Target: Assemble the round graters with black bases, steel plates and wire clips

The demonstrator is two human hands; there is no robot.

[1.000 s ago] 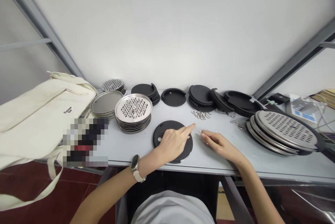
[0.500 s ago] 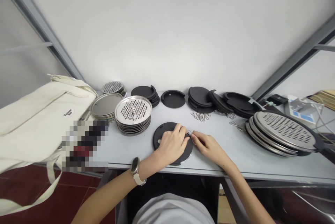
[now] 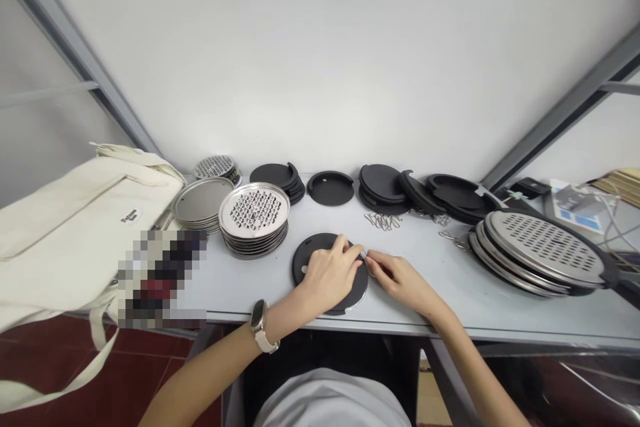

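A black round disc [image 3: 305, 255] lies flat near the front edge of the table, a pale spot on its left part. My left hand [image 3: 330, 275] rests over it with curled fingers, holding it down, and one finger reaches to the disc's right rim. At that rim my right hand [image 3: 395, 279] is closed, thumb and forefinger pinching a small bent-wire clip [image 3: 365, 254]. Fingers cover most of the clip; whether it is hooked into the disc I cannot tell. Loose wire clips [image 3: 383, 221] lie behind my hands.
Left stand stacked round metal grater plates [image 3: 255, 211] and plain metal discs [image 3: 203, 199]. Black round holders [image 3: 330, 188] line the wall. Several handled graters [image 3: 550, 247] are piled at right. A cream bag [image 3: 90, 214] overhangs the left end. The table's front edge [image 3: 320, 325] runs close by.
A finger of my left hand has stretched right onto the wire clip, which now shows less. My right hand has hardly moved, and the disc lies in the same place.
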